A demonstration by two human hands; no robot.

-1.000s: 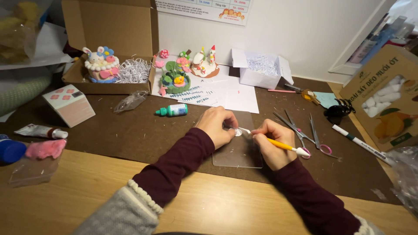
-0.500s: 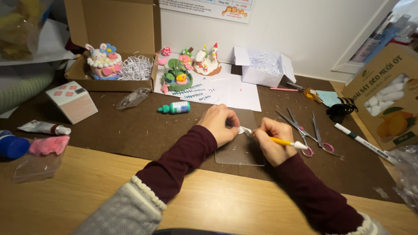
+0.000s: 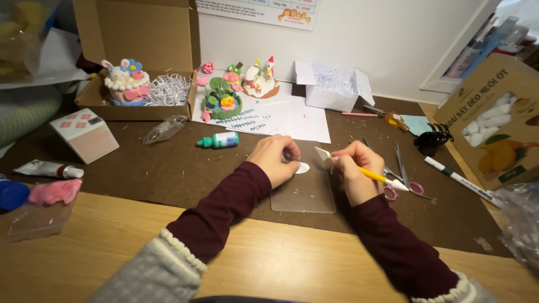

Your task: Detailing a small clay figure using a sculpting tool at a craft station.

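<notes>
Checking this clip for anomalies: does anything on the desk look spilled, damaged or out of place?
Nothing stands out. The left hand presses a small white clay piece on the clear sheet; the right hand holds a yellow-handled tool. The green glue bottle lies sideways, capped.

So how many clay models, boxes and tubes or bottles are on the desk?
Clay models: 3 - bunny cake, green flower pond, white rooster scene
Boxes: 4 - brown cardboard box, white box, small pink-patterned box, windowed carton
Tubes or bottles: 2 - green glue bottle, white tube
Total: 9
</notes>
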